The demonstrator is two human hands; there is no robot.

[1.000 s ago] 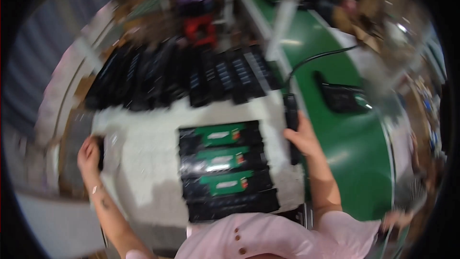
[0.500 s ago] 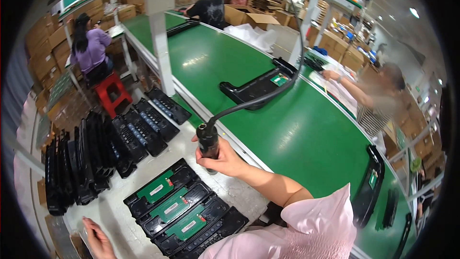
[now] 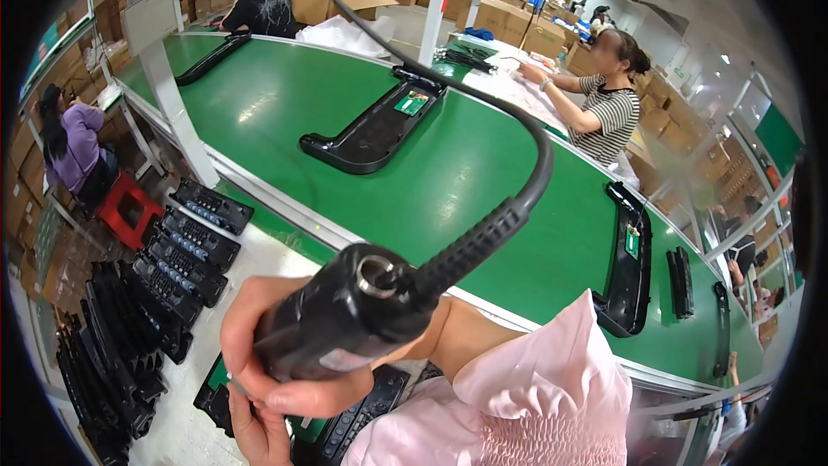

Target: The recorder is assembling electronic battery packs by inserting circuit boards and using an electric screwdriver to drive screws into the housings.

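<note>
A black electric screwdriver with a thick cable leaving its end is gripped in my right hand, fingers wrapped round the body. It is raised and tilted, its tip low and hidden behind the fingers. My left hand is right below, fingertips pinched together close to the right hand. What they hold, if anything, cannot be made out. Under both hands lie black plastic housings with green circuit boards, mostly covered by my hands and the tool.
On the white bench, black housings stand in a row at the left, with a stack nearer me. A green conveyor carries several black curved parts. The cable arcs over it. Co-workers sit beyond and at the left.
My right hand has lifted the screwdriver nearer the camera and tilted it. My left hand has come from the bench's left side to meet it. The view has swung to the right.
</note>
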